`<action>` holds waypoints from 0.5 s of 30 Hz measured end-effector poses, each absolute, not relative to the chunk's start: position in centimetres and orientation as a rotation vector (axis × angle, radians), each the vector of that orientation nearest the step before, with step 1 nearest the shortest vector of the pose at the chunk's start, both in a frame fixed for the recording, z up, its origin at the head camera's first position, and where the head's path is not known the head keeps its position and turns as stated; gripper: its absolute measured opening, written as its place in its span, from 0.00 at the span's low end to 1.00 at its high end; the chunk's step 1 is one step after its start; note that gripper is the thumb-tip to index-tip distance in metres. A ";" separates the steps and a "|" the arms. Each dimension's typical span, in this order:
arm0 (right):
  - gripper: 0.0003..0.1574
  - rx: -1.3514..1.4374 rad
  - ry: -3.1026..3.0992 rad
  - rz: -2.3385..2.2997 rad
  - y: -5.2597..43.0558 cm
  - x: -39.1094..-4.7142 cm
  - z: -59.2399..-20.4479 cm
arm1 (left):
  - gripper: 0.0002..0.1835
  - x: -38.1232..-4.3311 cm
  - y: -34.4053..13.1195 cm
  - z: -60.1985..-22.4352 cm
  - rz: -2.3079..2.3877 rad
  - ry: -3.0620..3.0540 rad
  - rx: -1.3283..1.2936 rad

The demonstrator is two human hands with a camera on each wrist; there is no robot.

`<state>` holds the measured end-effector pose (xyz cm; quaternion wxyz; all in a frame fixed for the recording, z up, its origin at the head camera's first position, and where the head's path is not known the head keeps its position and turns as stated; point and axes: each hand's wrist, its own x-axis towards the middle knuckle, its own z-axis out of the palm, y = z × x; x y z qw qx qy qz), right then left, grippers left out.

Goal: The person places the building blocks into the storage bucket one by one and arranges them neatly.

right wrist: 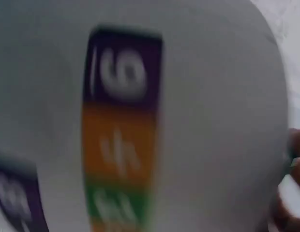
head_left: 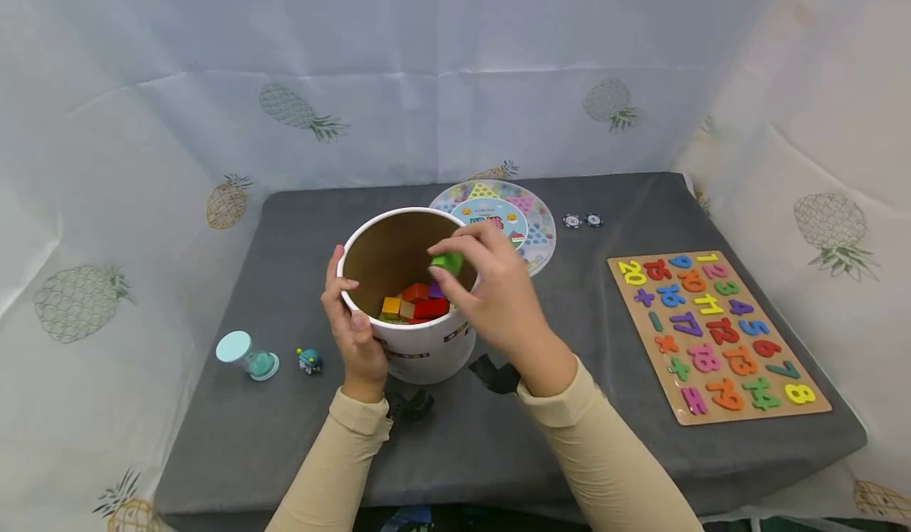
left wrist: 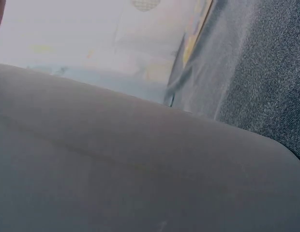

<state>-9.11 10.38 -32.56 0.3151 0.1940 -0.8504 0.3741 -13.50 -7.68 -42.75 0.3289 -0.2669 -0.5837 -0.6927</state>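
Observation:
A white round bucket (head_left: 427, 354) stands tilted on the grey table, its mouth facing the head camera. Inside lie several coloured blocks (head_left: 430, 309), among them red, orange, yellow and purple ones. My left hand (head_left: 360, 342) grips the bucket's left side at the rim. Over the right part of the opening, my right hand (head_left: 498, 291) pinches a green block (head_left: 448, 262) between thumb and fingers. The bucket's wall (left wrist: 140, 169) fills much of the left wrist view. In the right wrist view the wall (right wrist: 213, 121) is blurred, with printed numbers on coloured squares.
Right of the bucket lies a wooden number board (head_left: 719, 338). A round game board (head_left: 544, 235) lies partly behind the bucket, near two poker chips (head_left: 583, 220). To the left are a teal hourglass (head_left: 247, 356) and a small teal figurine (head_left: 309, 360). Pineapple-print cloth (head_left: 427, 121) surrounds the table (head_left: 555, 445).

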 end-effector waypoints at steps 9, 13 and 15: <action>0.09 0.428 -2.575 0.908 8.2 -10.3 -33.3 | 0.36 -13.2 -8.0 -42.9 -1.804 -1.539 -0.659; 0.08 0.456 -2.580 0.863 8.3 -10.3 -33.4 | 0.36 -13.3 -8.2 -43.1 -1.802 -1.537 -0.657; 0.08 0.451 -2.577 0.839 8.4 -10.4 -33.6 | 0.35 -13.4 -8.1 -43.2 -1.804 -1.538 -0.666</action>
